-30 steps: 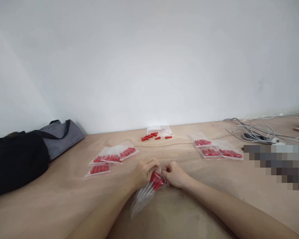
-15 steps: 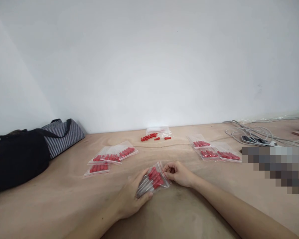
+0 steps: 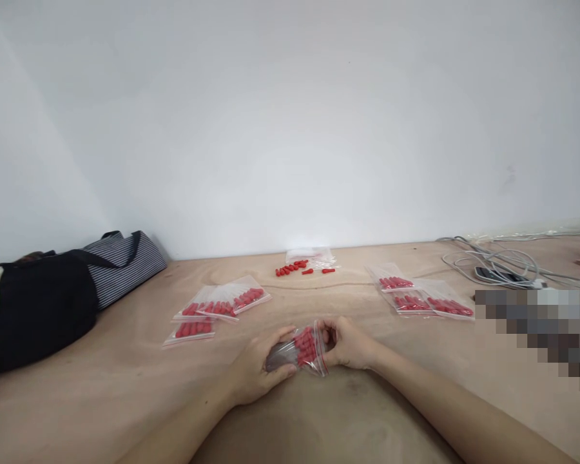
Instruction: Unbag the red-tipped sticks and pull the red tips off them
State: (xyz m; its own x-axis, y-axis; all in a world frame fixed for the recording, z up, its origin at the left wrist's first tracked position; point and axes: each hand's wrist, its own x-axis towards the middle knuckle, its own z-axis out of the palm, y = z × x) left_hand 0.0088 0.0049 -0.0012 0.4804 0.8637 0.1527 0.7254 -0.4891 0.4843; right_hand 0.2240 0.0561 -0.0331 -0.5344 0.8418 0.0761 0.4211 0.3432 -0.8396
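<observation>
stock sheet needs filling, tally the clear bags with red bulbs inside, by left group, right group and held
Left group of filled bags: 4
Right group of filled bags: 3
Held filled bag: 1
Total: 8

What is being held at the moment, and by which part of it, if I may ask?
A clear plastic zip bag of red-bulbed droppers: left hand round its lower end, right hand at its red-striped edge.

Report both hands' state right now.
Left hand: closed around the clear bag of red-tipped droppers.
Right hand: fingers closed on the same bag's zip edge.
</observation>
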